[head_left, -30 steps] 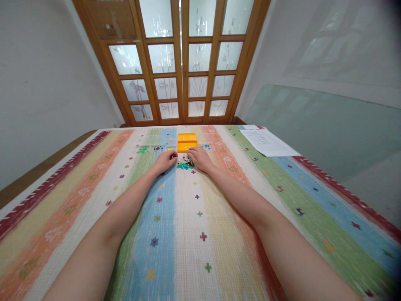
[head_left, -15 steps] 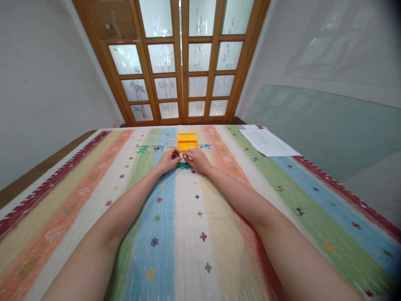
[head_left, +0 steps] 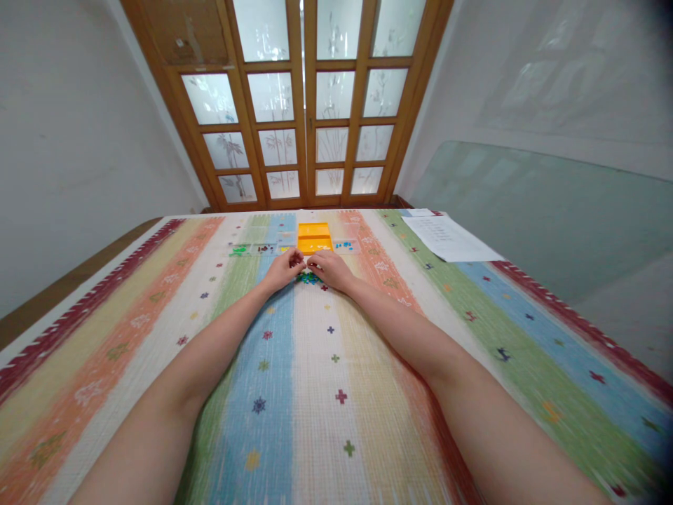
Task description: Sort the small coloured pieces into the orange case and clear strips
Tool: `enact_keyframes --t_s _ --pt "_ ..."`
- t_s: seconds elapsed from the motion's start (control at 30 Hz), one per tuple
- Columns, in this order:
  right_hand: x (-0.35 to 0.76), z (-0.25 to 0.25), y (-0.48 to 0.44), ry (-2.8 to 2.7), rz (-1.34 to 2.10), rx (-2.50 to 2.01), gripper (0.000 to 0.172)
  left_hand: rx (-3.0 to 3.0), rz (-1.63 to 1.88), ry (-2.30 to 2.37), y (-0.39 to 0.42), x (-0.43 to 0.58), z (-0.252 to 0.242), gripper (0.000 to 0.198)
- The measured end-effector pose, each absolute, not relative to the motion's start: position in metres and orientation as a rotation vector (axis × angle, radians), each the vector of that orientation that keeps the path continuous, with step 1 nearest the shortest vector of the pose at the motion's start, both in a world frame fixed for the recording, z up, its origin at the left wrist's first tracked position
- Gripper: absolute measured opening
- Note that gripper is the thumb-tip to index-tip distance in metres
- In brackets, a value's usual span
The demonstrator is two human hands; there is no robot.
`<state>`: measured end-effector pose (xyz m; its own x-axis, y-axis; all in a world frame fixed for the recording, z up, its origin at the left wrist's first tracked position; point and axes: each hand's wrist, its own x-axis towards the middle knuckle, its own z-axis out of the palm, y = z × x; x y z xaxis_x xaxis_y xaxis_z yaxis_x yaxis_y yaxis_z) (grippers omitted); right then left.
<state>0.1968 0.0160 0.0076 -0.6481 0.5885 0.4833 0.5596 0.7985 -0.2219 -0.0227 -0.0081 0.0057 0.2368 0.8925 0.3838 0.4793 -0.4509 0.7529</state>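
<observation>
My left hand (head_left: pixel 287 268) and my right hand (head_left: pixel 331 269) meet almost fingertip to fingertip at the far part of the table. Fingers on both are curled into a pinch; anything between them is too small to make out. Just below the fingertips lies a pile of small blue and green pieces (head_left: pixel 309 278). Right behind the hands sits an orange box (head_left: pixel 315 231) with its lid up and some pale pieces inside. Clear compartment trays flank it: green pieces (head_left: pixel 239 250) and dark brown pieces (head_left: pixel 266 249) on the left, blue pieces (head_left: pixel 344 245) on the right.
A striped, patterned cloth (head_left: pixel 315 421) covers the table. White printed sheets (head_left: pixel 449 238) lie at the far right edge. Beyond the table stand wooden doors with glass panes (head_left: pixel 308 126), and a pale glass panel (head_left: pixel 547 210) leans at the right wall.
The fingertips of both hands have come slightly closer together above the pile. The box, trays and papers have stayed where they were.
</observation>
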Motion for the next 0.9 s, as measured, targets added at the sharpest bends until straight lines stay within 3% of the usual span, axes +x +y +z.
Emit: enact_keyframes --t_s 0.4,0.9 --pt "0.214 0.007 0.038 -2.124 0.045 -1.248 0.019 2.419 0.796 1.470 -0.008 -0.040 0.004 0.013" --pt "0.216 0.013 0.047 -1.972 -0.015 -1.622 0.027 2.462 0.758 1.365 -0.009 -0.041 0.006 0.019"
